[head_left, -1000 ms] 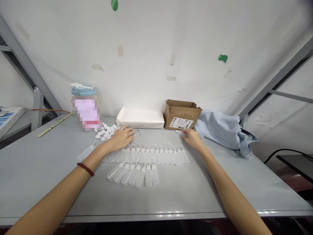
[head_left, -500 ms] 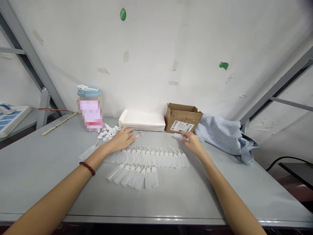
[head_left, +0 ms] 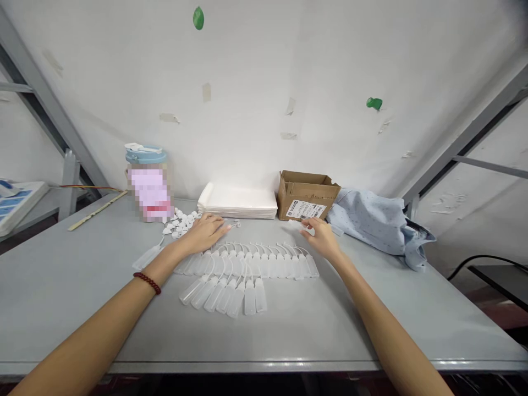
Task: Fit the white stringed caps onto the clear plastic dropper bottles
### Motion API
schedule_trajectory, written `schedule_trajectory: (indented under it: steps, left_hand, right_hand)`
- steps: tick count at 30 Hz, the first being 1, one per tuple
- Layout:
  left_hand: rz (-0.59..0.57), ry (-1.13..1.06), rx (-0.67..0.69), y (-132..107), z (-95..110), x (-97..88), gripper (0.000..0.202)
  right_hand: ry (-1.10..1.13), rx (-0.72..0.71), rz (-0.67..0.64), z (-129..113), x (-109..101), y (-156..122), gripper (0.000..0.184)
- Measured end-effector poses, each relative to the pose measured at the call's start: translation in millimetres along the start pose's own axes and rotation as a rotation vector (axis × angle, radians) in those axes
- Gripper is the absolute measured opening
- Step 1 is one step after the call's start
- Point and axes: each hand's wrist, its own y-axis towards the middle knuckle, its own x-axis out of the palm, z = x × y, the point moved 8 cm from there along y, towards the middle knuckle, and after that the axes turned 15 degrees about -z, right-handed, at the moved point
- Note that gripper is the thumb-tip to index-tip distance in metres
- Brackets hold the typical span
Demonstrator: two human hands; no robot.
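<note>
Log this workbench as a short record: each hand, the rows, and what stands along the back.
Left hand: the left hand is palm down beside a pile of small white pieces; any grip is hidden
Right hand: fingers of the right hand hold a slim translucent plastic piece
Rows: long back row of translucent rectangular plastic pieces with thin white tails; shorter front row
Back, left to right: container with light-blue lid, flat white stack, open brown cardboard box, light-blue patterned cloth
</note>
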Motion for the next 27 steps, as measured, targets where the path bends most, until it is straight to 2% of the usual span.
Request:
schedule_trajectory:
  steps: [4,8,10,12,14,16,19,27]
  left_hand:
    - [0.071,-0.064,0.011,0,0,-8.3,0.049]
    - [0.139,-0.164,-0.002,-10,9,-25.4,0.045]
    - [0.171,-0.269,-0.016,-18,17,-32.3,0.041]
    - [0.215,-0.537,-0.016,-27,24,-34.0,0.032]
    - [0.209,-0.783,0.005,-33,33,-26.7,0.026]
    - [0.144,-1.025,0.04,-35,41,-12.8,0.022]
    - [0.089,-1.277,0.072,-36,48,2.3,0.021]
    - [0.029,-1.482,0.104,-40,70,10.0,0.012]
  right_hand:
    - [0.031,-0.023,0.02,-3,-2,-1,0.01]
    - [0.079,-0.054,0.046,-13,-8,-5,0.009]
    - [0.107,-0.077,0.059,-24,-11,-10,0.009]
    - [0.128,-0.103,0.072,-38,-14,-15,0.009]
    - [0.152,-0.145,0.073,-55,-14,-22,0.01]
    - [0.208,-0.233,0.042,-74,-10,-27,0.01]
    - [0.224,-0.318,0.014,-95,-3,-34,0.011]
    - [0.184,-0.451,0.031,-122,5,-48,0.016]
